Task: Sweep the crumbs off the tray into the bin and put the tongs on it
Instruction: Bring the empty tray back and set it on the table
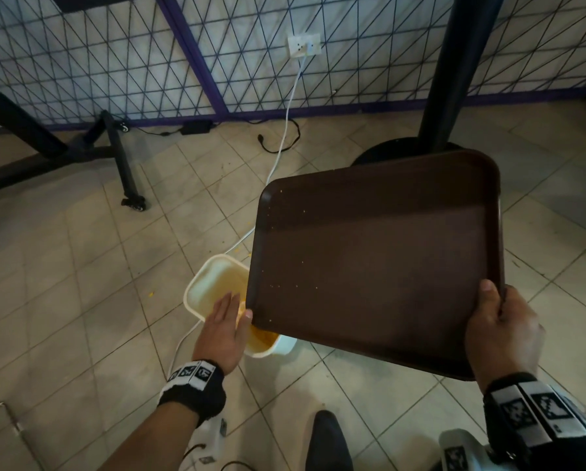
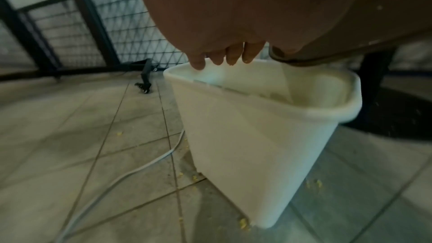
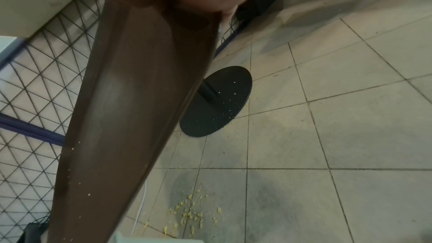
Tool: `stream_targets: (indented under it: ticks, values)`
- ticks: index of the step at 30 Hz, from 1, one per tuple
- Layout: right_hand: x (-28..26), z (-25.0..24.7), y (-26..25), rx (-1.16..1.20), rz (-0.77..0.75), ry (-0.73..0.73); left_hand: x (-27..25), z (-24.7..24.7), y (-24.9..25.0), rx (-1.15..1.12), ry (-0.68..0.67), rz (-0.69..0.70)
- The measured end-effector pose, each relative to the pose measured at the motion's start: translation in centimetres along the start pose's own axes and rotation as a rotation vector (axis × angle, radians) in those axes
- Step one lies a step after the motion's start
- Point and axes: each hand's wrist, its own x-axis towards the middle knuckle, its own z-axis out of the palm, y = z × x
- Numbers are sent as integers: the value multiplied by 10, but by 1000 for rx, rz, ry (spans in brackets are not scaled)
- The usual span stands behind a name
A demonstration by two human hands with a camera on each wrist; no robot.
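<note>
The dark brown tray (image 1: 380,260) is held tilted over the white bin (image 1: 210,283), its lower left corner above the bin's opening. A few small crumbs (image 1: 286,285) cling to the tray's left part. My right hand (image 1: 499,331) grips the tray's near right corner, thumb on top. My left hand (image 1: 225,329) hovers with straight fingers over the bin, its thumb at the tray's lower left edge. In the left wrist view the fingertips (image 2: 224,56) hang just above the bin's rim (image 2: 327,113), beside the tray's corner (image 2: 304,56). Yellow crumbs lie inside the bin. The tongs are not in view.
A black table pole (image 1: 454,69) on a round base (image 3: 217,101) stands behind the tray. A white cable (image 1: 284,130) runs from a wall socket across the tiled floor past the bin. Spilled yellow crumbs (image 3: 189,213) lie on the tiles. A black wheeled stand (image 1: 125,164) is at left.
</note>
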Motion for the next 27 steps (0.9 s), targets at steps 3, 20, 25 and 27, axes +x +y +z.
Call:
stream_targets:
  ticks: [3, 20, 25, 27]
  values:
    - [4, 8, 7, 12, 45, -39, 10, -3, 23, -296, 122, -65]
    - [-35, -51, -7, -207, 362, -98, -70, -92, 68, -390, 331, -328]
    - [-61, -147, -71, -226, 465, -114, -149, -156, 99, -319, 181, -294]
    - [-69, -187, -103, -178, 495, -90, -183, -186, 116, -285, 146, -285]
